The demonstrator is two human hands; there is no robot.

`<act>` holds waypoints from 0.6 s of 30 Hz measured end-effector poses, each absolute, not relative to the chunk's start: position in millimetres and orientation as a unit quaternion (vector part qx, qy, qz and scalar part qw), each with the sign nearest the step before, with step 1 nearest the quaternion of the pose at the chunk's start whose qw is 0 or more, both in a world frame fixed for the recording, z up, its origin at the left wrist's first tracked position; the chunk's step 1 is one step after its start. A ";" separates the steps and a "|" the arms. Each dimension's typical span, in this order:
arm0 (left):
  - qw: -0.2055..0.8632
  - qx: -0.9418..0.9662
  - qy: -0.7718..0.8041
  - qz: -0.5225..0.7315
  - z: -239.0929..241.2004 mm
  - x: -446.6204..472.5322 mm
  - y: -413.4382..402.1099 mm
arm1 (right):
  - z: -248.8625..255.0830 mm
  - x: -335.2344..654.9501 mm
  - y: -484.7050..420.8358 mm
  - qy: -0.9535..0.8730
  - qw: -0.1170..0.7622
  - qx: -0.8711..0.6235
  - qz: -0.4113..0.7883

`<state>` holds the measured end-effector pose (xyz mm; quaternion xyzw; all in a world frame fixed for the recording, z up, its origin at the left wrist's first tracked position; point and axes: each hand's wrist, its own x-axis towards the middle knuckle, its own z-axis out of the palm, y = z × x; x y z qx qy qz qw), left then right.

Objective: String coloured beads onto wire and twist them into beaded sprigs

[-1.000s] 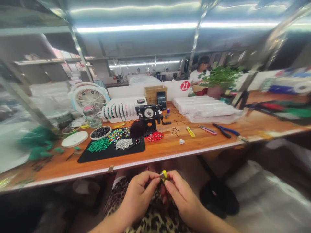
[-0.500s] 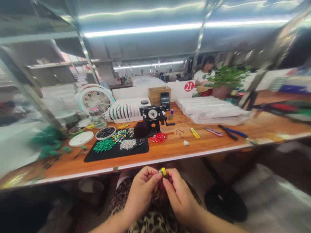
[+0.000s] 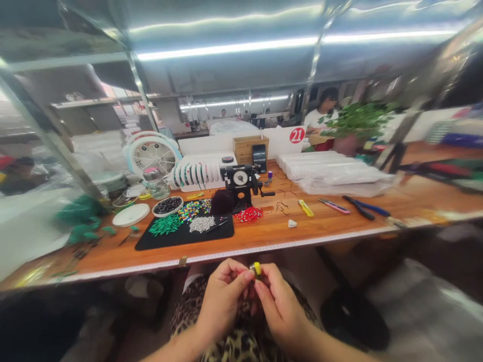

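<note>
Above my lap, just below the table's front edge, both hands meet around a small yellow piece with a shiny metallic end (image 3: 257, 270). My left hand (image 3: 226, 291) is closed, thumb and index finger pinching the metallic side. My right hand (image 3: 277, 296) is closed too, its fingertips on the yellow side. The fingers cover much of the piece, and its exact kind cannot be made out. On the table beyond lies a black mat (image 3: 181, 242) bearing green tubes (image 3: 165, 225), multicoloured beads (image 3: 189, 211) and silvery beads (image 3: 202, 224).
A black hand-cranked machine (image 3: 240, 181) stands behind red beads (image 3: 249, 214). To its right lie a yellow cutter (image 3: 306, 208), a pink cutter (image 3: 334, 205) and blue-handled pliers (image 3: 365, 207). Plastic-wrapped bundles (image 3: 332, 171), a fan (image 3: 153, 155) and a white lid (image 3: 131, 215) are further off. A person (image 3: 320, 118) sits behind.
The view has shifted slightly, so the table appears a little further right. Between my fingers the yellow piece has turned a little. Both hands keep their hold.
</note>
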<state>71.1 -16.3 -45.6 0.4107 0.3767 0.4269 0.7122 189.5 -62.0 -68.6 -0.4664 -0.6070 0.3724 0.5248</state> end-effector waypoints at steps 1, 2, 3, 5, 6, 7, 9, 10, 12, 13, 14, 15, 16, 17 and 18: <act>0.706 0.415 0.382 0.429 -46.5 70.3 -15.9 | -68.6 189.6 -61.9 -0.610 0.524 -0.468 0.366; 0.699 0.420 0.386 0.431 -47.4 69.7 -15.7 | -68.6 189.7 -61.8 -0.612 0.524 -0.470 0.361; 0.693 0.425 0.390 0.432 -48.1 69.3 -15.6 | -68.5 189.8 -61.7 -0.614 0.523 -0.471 0.357; 0.685 0.434 0.396 0.432 -48.3 68.8 -15.9 | -68.1 190.1 -61.7 -0.615 0.522 -0.473 0.354; 0.681 0.438 0.398 0.431 -47.9 68.8 -16.1 | -67.9 190.3 -61.8 -0.615 0.523 -0.473 0.354; 0.678 0.441 0.400 0.432 -47.2 68.9 -16.4 | -67.6 190.5 -62.0 -0.614 0.522 -0.473 0.356; 0.672 0.444 0.405 0.433 -45.4 69.2 -16.6 | -67.0 190.8 -62.3 -0.612 0.520 -0.475 0.358; 0.671 0.444 0.407 0.433 -44.7 69.4 -16.6 | -66.9 190.9 -62.4 -0.612 0.518 -0.477 0.359; 0.669 0.443 0.408 0.434 -44.1 69.7 -16.3 | -66.9 191.0 -62.3 -0.614 0.515 -0.479 0.359; 0.670 0.443 0.408 0.434 -44.4 69.8 -16.0 | -67.1 191.0 -62.0 -0.615 0.515 -0.479 0.357; 0.671 0.443 0.406 0.434 -45.0 69.8 -15.6 | -67.4 190.9 -61.8 -0.615 0.515 -0.479 0.356; 0.672 0.443 0.404 0.435 -45.8 69.7 -15.3 | -67.8 190.7 -61.5 -0.616 0.514 -0.479 0.357; 0.674 0.443 0.401 0.435 -46.8 69.6 -15.1 | -68.3 190.6 -61.3 -0.616 0.514 -0.479 0.357; 0.675 0.444 0.400 0.434 -47.8 69.5 -14.9 | -68.8 190.4 -61.1 -0.617 0.513 -0.479 0.357; 0.674 0.445 0.398 0.435 -48.6 69.4 -14.9 | -69.3 190.3 -61.0 -0.618 0.511 -0.479 0.358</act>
